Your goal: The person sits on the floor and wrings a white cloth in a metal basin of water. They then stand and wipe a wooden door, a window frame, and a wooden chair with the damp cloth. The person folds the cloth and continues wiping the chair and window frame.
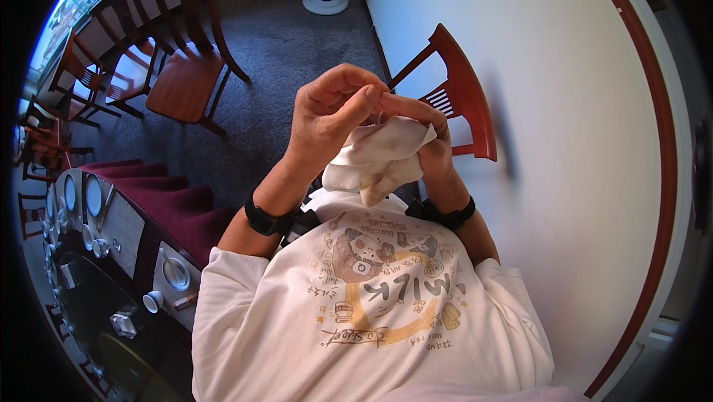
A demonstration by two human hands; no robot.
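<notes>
A cream-white cloth, folded and crumpled, hangs in front of my chest, with a yellowish-brown stained part at its lower end. My right hand grips the cloth from the right side, its index finger stretched over the top. My left hand is beside it, thumb and fingers drawn together at the right index fingertip. Whether the left fingertips pinch a bit of cloth or thread is hidden. Both wrists wear black straps. Below the cloth is my printed white T-shirt.
A wooden chair stands against the wall just beyond my right hand. Several more wooden chairs are at the left. A dining table with a maroon cloth holds plates, cups and glasses. A white round stand base sits ahead.
</notes>
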